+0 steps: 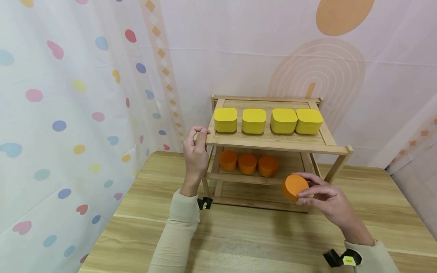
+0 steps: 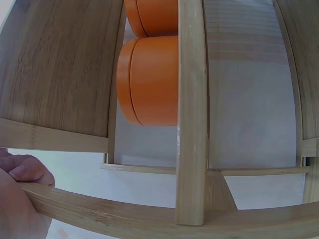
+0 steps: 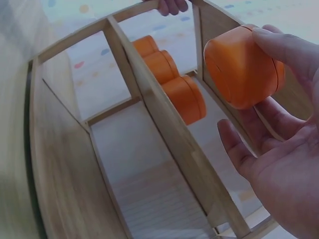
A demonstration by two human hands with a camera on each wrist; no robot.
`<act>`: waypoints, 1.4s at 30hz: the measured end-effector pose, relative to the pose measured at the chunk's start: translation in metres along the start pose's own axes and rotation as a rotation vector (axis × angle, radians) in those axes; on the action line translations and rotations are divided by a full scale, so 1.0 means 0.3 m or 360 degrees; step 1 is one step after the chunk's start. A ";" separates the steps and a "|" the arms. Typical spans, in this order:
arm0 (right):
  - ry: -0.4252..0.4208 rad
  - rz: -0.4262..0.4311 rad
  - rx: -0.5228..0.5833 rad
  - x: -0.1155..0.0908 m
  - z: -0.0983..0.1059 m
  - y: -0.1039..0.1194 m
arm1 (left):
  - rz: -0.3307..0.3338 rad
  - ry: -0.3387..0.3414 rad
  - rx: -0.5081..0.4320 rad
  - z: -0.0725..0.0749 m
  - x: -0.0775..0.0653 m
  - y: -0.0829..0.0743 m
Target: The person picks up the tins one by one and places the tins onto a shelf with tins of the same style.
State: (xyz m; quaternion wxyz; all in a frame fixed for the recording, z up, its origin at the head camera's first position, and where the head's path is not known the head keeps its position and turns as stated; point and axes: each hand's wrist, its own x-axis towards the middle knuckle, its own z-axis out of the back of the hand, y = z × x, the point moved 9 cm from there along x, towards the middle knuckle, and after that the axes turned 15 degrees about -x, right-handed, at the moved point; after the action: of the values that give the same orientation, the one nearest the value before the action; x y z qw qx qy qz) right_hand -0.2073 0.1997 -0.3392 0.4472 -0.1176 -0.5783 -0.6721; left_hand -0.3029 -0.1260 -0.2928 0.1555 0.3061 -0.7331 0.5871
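Observation:
My right hand (image 1: 324,193) pinches a round orange box (image 1: 295,186) with a lid seam, held in front of the rack's middle shelf at the right. In the right wrist view this orange box (image 3: 244,67) sits between thumb and fingers, off the shelf. My left hand (image 1: 197,151) grips the left front corner of the wooden rack's top shelf (image 1: 273,141). Three more orange boxes (image 1: 247,163) stand side by side on the middle shelf, toward the left. On the top shelf, several yellow rounded-square boxes (image 1: 253,121) form a row, the two rightmost touching.
The rack stands on a wood-grain table (image 1: 239,242). A front rail (image 2: 192,109) runs along the middle shelf, partly covering the orange boxes. Below it lies the bottom shelf (image 1: 252,191). A patterned curtain (image 1: 85,113) hangs behind and to the left.

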 end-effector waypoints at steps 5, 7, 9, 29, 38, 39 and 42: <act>-0.0035 -0.0035 -0.0096 0.020 0.019 -0.001 | -0.0016 -0.0003 0.0008 0.000 0.000 -0.004; -0.0049 -0.0086 -0.0152 0.025 0.024 -0.006 | -0.0018 -0.0002 0.0012 -0.001 0.000 -0.005; -0.0067 -0.0176 -0.0210 0.029 0.031 -0.018 | -0.0016 -0.0002 0.0020 -0.002 -0.002 -0.006; -0.0176 -0.0696 -0.0641 0.045 0.084 -0.130 | -0.0005 0.0000 0.0000 -0.005 0.000 -0.001; -0.0172 -0.0841 -0.0761 0.063 0.079 -0.168 | 0.0006 -0.0009 0.0004 -0.001 -0.001 0.001; -0.0171 -0.0847 -0.0774 0.064 0.079 -0.171 | 0.0005 -0.0007 -0.0004 -0.001 -0.001 0.000; -0.0178 -0.0863 -0.0797 0.066 0.082 -0.179 | -0.0010 -0.0012 -0.0008 0.000 -0.001 -0.004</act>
State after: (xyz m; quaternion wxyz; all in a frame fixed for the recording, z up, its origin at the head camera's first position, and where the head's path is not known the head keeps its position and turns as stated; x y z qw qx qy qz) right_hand -0.2671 0.2084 -0.3544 0.1781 -0.1025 -0.4297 -0.8793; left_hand -0.3021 -0.1260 -0.2921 0.1554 0.3103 -0.7342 0.5835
